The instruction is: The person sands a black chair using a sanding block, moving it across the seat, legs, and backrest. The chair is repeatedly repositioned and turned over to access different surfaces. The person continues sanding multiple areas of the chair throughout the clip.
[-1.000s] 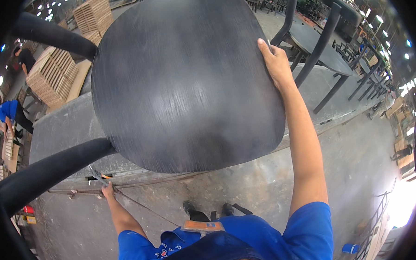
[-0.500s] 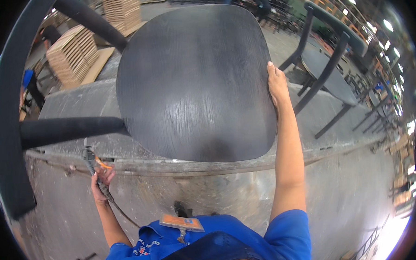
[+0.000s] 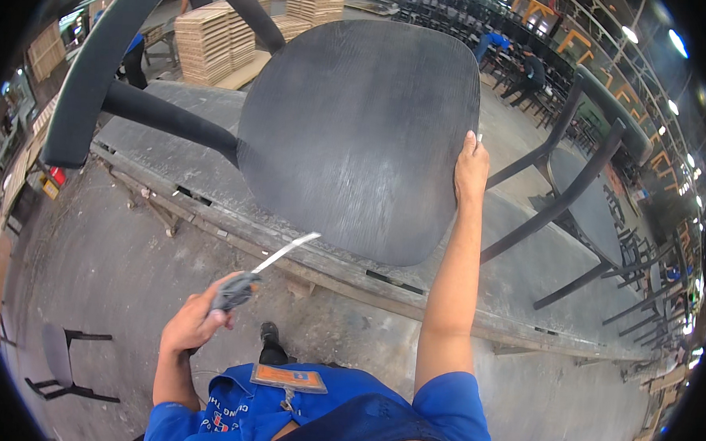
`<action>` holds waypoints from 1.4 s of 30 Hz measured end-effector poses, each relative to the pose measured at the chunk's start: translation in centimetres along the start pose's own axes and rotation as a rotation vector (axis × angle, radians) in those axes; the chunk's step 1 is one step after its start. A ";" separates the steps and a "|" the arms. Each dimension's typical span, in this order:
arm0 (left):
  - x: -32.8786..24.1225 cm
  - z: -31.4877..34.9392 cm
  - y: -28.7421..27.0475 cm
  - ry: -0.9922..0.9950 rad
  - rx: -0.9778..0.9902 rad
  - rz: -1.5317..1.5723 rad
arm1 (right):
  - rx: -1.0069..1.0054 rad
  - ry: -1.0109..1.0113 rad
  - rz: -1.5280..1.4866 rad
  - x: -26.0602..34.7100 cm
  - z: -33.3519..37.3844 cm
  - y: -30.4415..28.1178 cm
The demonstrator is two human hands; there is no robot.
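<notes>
A black wooden chair lies tipped over in front of me, its broad grained seat [image 3: 356, 142] facing me and its curved backrest [image 3: 83, 90] toward the left. My right hand [image 3: 472, 169] grips the seat's right edge, thumb on top; the fingers behind it are hidden. A small whitish bit shows beside that thumb. My left hand [image 3: 199, 316] is closed round a dark grey air blow gun [image 3: 236, 291], blurred by motion. Its thin pale nozzle [image 3: 284, 253] points up toward the seat's lower edge.
Under the chair runs a long grey bench [image 3: 188, 201]. Another black chair [image 3: 583, 183] stands on it at right. Stacked wooden boards [image 3: 215, 45] are at the back left. A small dark chair [image 3: 63, 354] is on the floor at lower left. Other people [image 3: 529, 74] work far off.
My left hand has risen and moved right with the blow gun, its nozzle now near the seat. The view has shifted and turned; my right hand still grips the seat edge.
</notes>
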State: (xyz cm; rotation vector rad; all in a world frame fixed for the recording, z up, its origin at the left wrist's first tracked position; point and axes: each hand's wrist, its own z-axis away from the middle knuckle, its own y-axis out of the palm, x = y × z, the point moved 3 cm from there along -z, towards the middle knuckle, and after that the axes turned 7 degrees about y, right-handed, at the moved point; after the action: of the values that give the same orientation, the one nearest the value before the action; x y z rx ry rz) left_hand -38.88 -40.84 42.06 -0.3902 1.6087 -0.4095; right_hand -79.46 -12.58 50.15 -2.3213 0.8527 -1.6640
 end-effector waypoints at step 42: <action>-8.8 -18.5 -9.1 0.200 0.221 -0.267 | -0.193 0.034 0.279 1.1 5.3 -2.3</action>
State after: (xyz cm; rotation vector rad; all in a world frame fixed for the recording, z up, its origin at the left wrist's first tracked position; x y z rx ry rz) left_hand -56.66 -44.01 55.43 -0.4061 1.6879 -0.8438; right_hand -73.58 -12.29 50.12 -2.1679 1.3291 -1.5673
